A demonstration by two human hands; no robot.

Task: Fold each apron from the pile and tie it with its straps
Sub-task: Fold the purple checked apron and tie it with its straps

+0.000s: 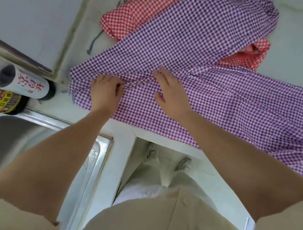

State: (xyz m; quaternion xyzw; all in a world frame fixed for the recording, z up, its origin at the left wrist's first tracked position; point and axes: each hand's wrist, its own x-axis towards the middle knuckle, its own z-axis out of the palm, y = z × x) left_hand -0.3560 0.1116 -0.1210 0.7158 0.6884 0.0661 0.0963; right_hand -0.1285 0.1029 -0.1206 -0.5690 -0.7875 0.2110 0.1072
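My left hand (pixel 105 88) has its fingers curled, pinching a crease of the purple checked apron (pixel 193 34). My right hand (pixel 170 90) is flat on it just beside, fingers straight and slightly apart. The apron lies under both hands on the counter (pixel 296 46), partly over the red checked apron (pixel 123 21), long axis running diagonally from near left to far right

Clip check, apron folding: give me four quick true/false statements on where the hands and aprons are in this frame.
1. The purple apron lies over the red apron. True.
2. The right hand holds a bottle. False: it rests flat on the purple apron.
3. The left hand has its fingers curled on the purple apron. True.
4. The sink is on the person's right. False: it is on the left.
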